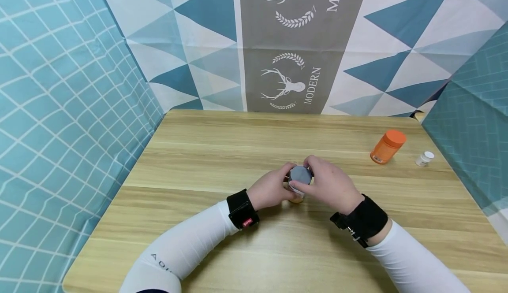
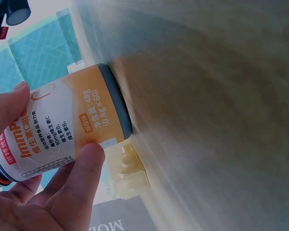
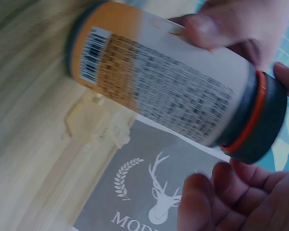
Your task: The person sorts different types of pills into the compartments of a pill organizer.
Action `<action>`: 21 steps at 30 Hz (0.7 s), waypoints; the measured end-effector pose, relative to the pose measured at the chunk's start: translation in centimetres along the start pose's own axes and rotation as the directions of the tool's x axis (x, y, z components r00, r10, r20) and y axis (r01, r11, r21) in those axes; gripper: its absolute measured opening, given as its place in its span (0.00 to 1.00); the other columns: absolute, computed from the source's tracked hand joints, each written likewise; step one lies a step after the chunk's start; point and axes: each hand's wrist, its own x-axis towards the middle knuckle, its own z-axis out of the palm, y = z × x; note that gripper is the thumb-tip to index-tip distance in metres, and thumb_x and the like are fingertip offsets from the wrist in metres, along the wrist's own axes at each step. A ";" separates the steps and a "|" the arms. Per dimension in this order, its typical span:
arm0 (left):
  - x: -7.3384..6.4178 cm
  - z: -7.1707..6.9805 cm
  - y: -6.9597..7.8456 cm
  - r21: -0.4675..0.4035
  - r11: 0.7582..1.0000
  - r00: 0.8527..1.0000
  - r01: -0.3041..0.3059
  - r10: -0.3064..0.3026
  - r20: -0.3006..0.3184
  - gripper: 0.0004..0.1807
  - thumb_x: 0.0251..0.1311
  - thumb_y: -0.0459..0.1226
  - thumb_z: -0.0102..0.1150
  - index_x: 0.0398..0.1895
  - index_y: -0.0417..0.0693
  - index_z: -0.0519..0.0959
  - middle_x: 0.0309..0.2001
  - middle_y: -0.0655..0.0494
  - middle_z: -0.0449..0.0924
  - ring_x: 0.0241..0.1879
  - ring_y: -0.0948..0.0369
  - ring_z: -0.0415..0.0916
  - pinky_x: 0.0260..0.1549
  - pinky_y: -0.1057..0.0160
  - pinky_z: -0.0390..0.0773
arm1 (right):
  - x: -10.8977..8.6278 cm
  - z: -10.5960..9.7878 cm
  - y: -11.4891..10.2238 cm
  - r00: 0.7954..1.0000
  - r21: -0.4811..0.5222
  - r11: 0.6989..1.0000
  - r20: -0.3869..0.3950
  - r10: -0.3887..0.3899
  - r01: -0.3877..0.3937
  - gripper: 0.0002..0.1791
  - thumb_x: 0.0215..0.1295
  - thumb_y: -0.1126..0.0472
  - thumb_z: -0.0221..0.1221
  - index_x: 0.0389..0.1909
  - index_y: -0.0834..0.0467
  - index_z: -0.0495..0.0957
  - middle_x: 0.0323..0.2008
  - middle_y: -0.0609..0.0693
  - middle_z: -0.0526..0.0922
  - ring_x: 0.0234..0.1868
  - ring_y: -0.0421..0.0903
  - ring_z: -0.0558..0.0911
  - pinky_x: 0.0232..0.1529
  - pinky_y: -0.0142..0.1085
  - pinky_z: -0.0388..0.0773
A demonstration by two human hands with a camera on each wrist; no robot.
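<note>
Between both hands is a supplement bottle (image 2: 62,120) with a white and orange label, a dark grey lid (image 1: 300,175) and an orange ring under that lid. My left hand (image 1: 270,189) grips the bottle's body, thumb on one side and fingers on the other. With thumb and fingertips on opposite sides, my right hand (image 1: 333,185) holds the lid from above. The lid sits on the bottle. In the left wrist view the base is down at the table, and the right wrist view shows the barcode side.
A pale, see-through yellowish object (image 3: 94,120) lies on the table behind the bottle. At the right back stand an orange jar (image 1: 386,147) with an orange lid and a small white bottle (image 1: 424,158). Patterned cloths (image 1: 206,42) hang round the wooden table (image 1: 198,152).
</note>
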 end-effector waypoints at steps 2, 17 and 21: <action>-0.1 -0.1 0.0 0.006 1.000 1.000 0.001 -0.001 -0.001 0.31 0.55 0.44 0.73 0.60 0.62 0.67 0.48 0.64 0.79 0.44 0.65 0.77 0.39 0.66 0.76 | 0.0 0.1 0.0 1.000 -0.007 1.000 -0.012 0.013 -0.013 0.30 0.58 0.31 0.62 0.42 0.54 0.74 0.31 0.46 0.77 0.28 0.42 0.75 0.27 0.35 0.72; -0.2 0.2 -0.1 0.001 1.000 1.000 0.009 -0.009 0.001 0.36 0.56 0.47 0.72 0.66 0.60 0.66 0.54 0.63 0.79 0.56 0.63 0.75 0.50 0.65 0.76 | -0.2 -0.8 0.1 0.975 0.043 0.980 0.093 -0.200 0.196 0.27 0.62 0.57 0.63 0.63 0.56 0.75 0.59 0.50 0.76 0.54 0.45 0.78 0.53 0.42 0.77; -0.1 0.1 0.0 0.007 1.000 1.000 0.011 -0.011 -0.003 0.35 0.55 0.48 0.73 0.65 0.63 0.67 0.50 0.65 0.79 0.51 0.66 0.76 0.46 0.66 0.76 | 0.1 -0.1 -0.2 0.997 0.019 0.997 0.027 -0.074 0.073 0.25 0.60 0.45 0.67 0.52 0.56 0.78 0.43 0.47 0.78 0.37 0.42 0.77 0.37 0.37 0.78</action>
